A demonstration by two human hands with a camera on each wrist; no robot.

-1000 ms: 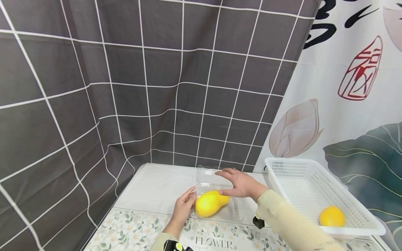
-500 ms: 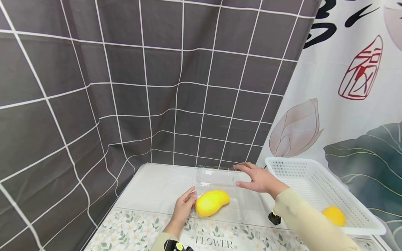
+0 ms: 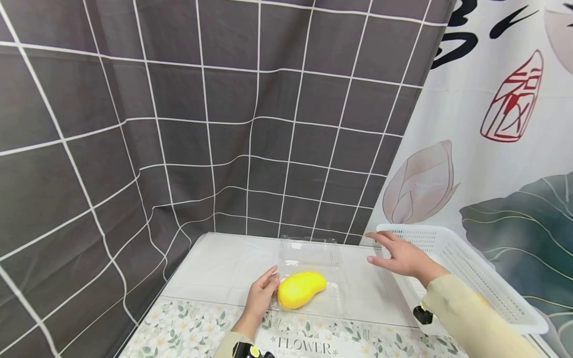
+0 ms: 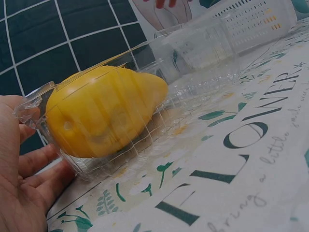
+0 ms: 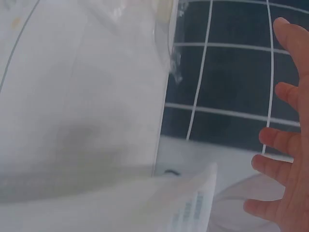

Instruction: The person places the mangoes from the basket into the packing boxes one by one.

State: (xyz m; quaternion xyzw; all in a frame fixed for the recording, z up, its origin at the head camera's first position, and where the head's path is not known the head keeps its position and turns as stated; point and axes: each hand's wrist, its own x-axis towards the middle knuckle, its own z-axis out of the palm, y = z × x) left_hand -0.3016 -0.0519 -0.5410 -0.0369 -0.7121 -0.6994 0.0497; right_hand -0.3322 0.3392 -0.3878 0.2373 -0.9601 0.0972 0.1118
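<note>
A yellow mango [image 3: 301, 289] lies in the base of a clear plastic clamshell box [image 3: 333, 298], whose lid [image 3: 309, 251] is folded back toward the curtain. At the box's left side, my left hand [image 3: 260, 297] holds the edge, its fingers right at the rim and wall in the left wrist view. My right hand [image 3: 405, 256] hovers at the left rim of a white perforated basket [image 3: 440, 248], with nothing in its grasp. Spread fingers [image 5: 275, 169] show in the right wrist view. An orange round fruit [image 3: 482, 298] in the basket is mostly hidden by my right sleeve.
The table [image 3: 233, 268] has a white back half and a floral front with the word FLOWER. A dark gridded curtain [image 3: 268, 139] rises behind and to the left. A printed white cloth [image 3: 447, 124] hangs behind the basket.
My right hand has moved away from the mango, rightward to the basket, and its sleeve now covers most of the orange fruit. My left hand, the mango and the box stay in place.
</note>
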